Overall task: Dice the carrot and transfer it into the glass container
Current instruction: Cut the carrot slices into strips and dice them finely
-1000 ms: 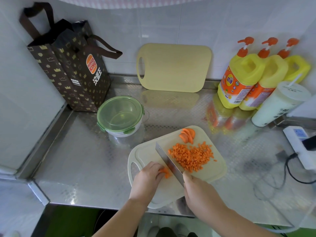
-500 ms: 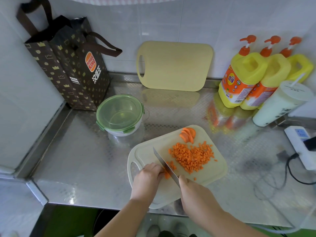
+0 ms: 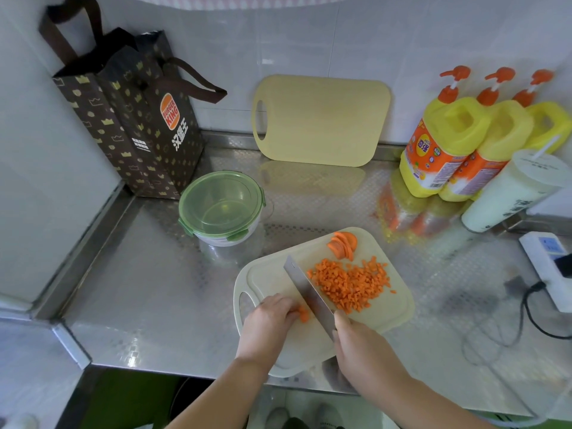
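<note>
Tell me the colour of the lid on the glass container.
Translucent green. The lid shows best in the head view, the only one here.

The carrot lies in three lots on the pale cutting board (image 3: 272, 274). The largest is a loose heap of small orange dice (image 3: 349, 286) spread over the board's right half, with a few stray cubes just right of the heap. Behind it, near the board's far edge, a short row of half-round slices (image 3: 343, 245) leans overlapped. A small orange stub (image 3: 304, 314) sits at the near left, held under the fingertips of the left hand (image 3: 269, 320), just left of the knife (image 3: 305, 289). The glass container (image 3: 223, 239) stands upright on the counter (image 3: 154, 289), beyond the board's far left corner and apart from it. It is round and clear, with its translucent green clip lid (image 3: 216, 199) on.
</note>
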A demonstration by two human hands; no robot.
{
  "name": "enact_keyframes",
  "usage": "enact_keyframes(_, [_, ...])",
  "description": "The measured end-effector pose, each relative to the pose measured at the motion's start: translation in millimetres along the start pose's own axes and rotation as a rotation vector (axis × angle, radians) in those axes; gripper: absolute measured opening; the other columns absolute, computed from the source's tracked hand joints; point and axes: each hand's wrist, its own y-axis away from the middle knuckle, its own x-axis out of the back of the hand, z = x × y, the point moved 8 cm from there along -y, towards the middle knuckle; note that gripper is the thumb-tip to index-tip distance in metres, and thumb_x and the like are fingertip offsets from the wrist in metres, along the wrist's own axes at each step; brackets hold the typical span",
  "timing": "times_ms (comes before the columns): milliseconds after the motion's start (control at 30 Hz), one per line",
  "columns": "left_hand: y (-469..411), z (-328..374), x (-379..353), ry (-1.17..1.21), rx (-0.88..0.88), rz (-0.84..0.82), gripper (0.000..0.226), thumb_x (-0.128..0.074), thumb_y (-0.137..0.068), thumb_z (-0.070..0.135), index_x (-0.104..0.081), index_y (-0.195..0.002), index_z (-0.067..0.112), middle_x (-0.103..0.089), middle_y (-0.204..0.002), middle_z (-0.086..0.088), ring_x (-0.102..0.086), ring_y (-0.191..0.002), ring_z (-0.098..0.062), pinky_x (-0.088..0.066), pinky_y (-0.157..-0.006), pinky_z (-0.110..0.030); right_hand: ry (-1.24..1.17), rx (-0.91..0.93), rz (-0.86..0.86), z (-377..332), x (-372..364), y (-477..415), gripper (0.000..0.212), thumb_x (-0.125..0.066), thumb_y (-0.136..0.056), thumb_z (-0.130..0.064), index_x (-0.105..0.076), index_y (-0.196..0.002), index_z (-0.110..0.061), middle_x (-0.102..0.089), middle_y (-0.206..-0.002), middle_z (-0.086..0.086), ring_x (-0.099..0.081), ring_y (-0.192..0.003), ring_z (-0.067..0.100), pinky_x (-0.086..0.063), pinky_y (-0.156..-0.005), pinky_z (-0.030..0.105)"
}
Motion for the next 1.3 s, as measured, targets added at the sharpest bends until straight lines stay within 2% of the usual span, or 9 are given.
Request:
enact_keyframes(167, [4, -3, 2, 0.035, 0.002, 0.011, 0.011, -0.059, -0.090, 0.027, -0.067, -0.090, 0.033, -0.062, -0.094, 0.014, -0.056, -0.094, -0.007, -0.047, -0.081, -0.027, 0.032, 0.051, -0.003, -15, 9, 8, 0.038, -0.036, -0.095, -0.008, -0.035, -0.133, -0.011, -0.060, -0.109, 0.002, -0.038, -0.058, 0.012, -0.023, -0.045, 0.020])
enact_keyframes(400, [4, -2, 5, -0.048, 0.005, 0.043, 0.012, -0.057, -0.091, 0.027, -0.068, -0.096, 0.029, -0.063, -0.096, 0.013, -0.054, -0.098, -0.009, -0.046, -0.079, -0.026, 0.067, 0.043, -0.079, -21, 2, 11, 0.039, -0.036, -0.093, -0.004, -0.033, -0.131, -0.011, -0.058, -0.110, 0.002, -0.058, -0.085, 0.023, -0.018, -0.045, 0.019])
enact_keyframes(667, [-1, -1, 1, -0.119, 0.016, -0.002, 0.019, -0.049, -0.095, 0.028, -0.066, -0.104, 0.026, -0.063, -0.104, 0.012, -0.052, -0.102, -0.010, -0.046, -0.075, -0.027, 0.113, 0.038, -0.115, -24, -10, 7, 0.038, -0.043, -0.090, -0.007, -0.035, -0.127, -0.009, -0.054, -0.101, 0.003, -0.041, -0.062, 0.020, -0.015, -0.044, 0.022])
enact_keyframes(833, [-3, -1, 1, -0.142, 0.034, -0.024, 0.020, -0.047, -0.096, 0.029, -0.065, -0.105, 0.025, -0.062, -0.105, 0.010, -0.052, -0.103, -0.010, -0.046, -0.076, -0.027, 0.140, 0.029, -0.128, -23, -16, 5, 0.042, -0.043, -0.091, -0.006, -0.032, -0.132, -0.009, -0.056, -0.115, 0.005, -0.062, -0.094, 0.025, -0.024, -0.048, 0.025])
enact_keyframes(900, [-4, -3, 2, -0.148, 0.041, -0.030, 0.021, -0.046, -0.096, 0.030, -0.065, -0.104, 0.025, -0.062, -0.104, 0.010, -0.051, -0.103, -0.009, -0.047, -0.077, -0.027, 0.164, 0.023, -0.134, -24, -17, 4, 0.046, -0.042, -0.092, -0.005, -0.029, -0.136, -0.009, -0.056, -0.117, 0.006, -0.062, -0.096, 0.025, -0.032, -0.058, 0.028])
enact_keyframes(967, [-5, -2, 0, -0.155, 0.032, -0.039, 0.020, -0.048, -0.095, 0.028, -0.066, -0.102, 0.024, -0.063, -0.101, 0.009, -0.053, -0.101, -0.011, -0.048, -0.077, -0.029, 0.174, 0.026, -0.130, -23, -18, 3, 0.044, -0.043, -0.093, -0.006, -0.030, -0.135, -0.010, -0.057, -0.115, 0.005, -0.061, -0.089, 0.024, -0.031, -0.056, 0.027])
enact_keyframes(1100, [-3, 4, 4, -0.101, -0.044, 0.003, 0.015, -0.055, -0.088, 0.021, -0.070, -0.088, 0.022, -0.066, -0.089, 0.010, -0.059, -0.089, -0.013, -0.051, -0.068, -0.030, 0.074, 0.018, -0.113, -14, -21, 0, 0.037, -0.043, -0.091, -0.011, -0.037, -0.128, -0.011, -0.056, -0.091, -0.004, -0.059, -0.073, 0.016, -0.025, -0.046, 0.022])
enact_keyframes(1200, [0, 7, 6, 0.046, -0.009, -0.059, 0.020, -0.055, -0.090, 0.015, -0.070, -0.090, 0.028, -0.065, -0.092, 0.016, -0.054, -0.090, -0.002, -0.043, -0.079, -0.020, -0.032, -0.022, -0.091, -1, -11, -4, 0.034, -0.041, -0.095, -0.014, -0.039, -0.129, -0.014, -0.059, -0.095, -0.001, -0.059, -0.080, 0.017, -0.037, -0.061, 0.025])
enact_keyframes(1300, [2, -4, 17, 0.229, 0.124, -0.002, 0.022, -0.057, -0.088, 0.007, -0.070, -0.087, 0.025, -0.063, -0.082, 0.024, -0.057, -0.084, 0.004, -0.043, -0.077, -0.011, -0.063, 0.001, -0.079, 4, 2, -1, 0.025, -0.037, -0.099, -0.020, -0.038, -0.123, -0.017, -0.050, -0.087, -0.003, -0.056, -0.082, 0.020, -0.040, -0.067, 0.030])
